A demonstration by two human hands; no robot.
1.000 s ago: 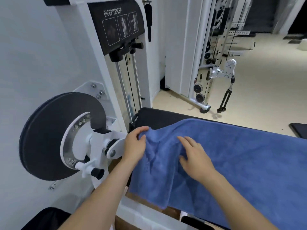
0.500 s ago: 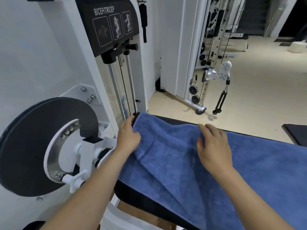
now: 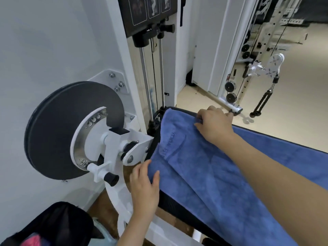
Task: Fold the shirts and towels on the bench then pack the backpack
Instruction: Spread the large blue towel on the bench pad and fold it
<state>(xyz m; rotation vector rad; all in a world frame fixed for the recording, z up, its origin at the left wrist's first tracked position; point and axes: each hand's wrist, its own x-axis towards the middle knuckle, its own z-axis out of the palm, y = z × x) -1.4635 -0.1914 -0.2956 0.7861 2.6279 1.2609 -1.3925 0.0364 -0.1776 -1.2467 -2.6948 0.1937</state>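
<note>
A blue towel point(image 3: 209, 176) lies spread along the black padded bench point(image 3: 170, 203), with dark lettering near its left end. My left hand point(image 3: 144, 183) pinches the towel's near left corner at the bench's front edge. My right hand point(image 3: 215, 124) grips the towel's far edge near its far left corner, fingers curled over the hem. A black backpack point(image 3: 53, 226) stands open at the bottom left, with pink and light blue things inside it.
A white bicep/tricep machine with a big black disc point(image 3: 71, 132) stands right beside the bench's left end. Its weight-stack rods point(image 3: 152, 82) rise behind the towel. A cable machine with a pulley point(image 3: 273, 66) and hanging handle is at the far right on the beige floor.
My left hand has dropped from the towel's far left corner to its near left corner. My right hand has slid left along the far edge. The view has tilted down, showing the backpack.
</note>
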